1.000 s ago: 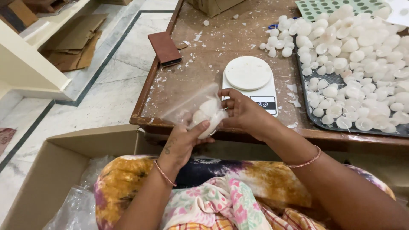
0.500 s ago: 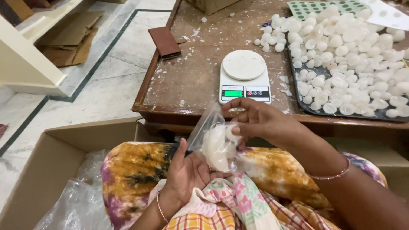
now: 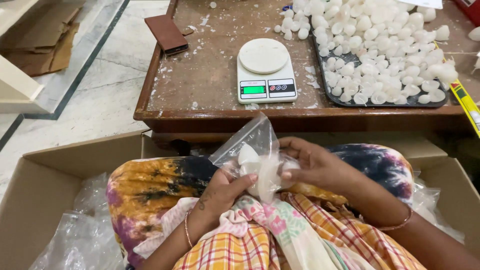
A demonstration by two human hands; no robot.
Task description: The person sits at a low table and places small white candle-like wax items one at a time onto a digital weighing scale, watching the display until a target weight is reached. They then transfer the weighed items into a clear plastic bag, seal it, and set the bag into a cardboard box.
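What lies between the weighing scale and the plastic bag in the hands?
In the head view, only the wooden table edge lies between the scale and the bag.

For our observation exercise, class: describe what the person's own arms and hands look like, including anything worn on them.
Both forearms are bare, with no sleeves or gloves in view. The left hand has a thin bangle at the wrist and a small dark mark, perhaps a tattoo, just above it. The right hand also has a thin bangle at its wrist. No rings can be made out.

A clear plastic bag (image 3: 252,150) sits at centre frame, crumpled, its open top tilted up-left, with white rounded pieces (image 3: 248,156) inside.
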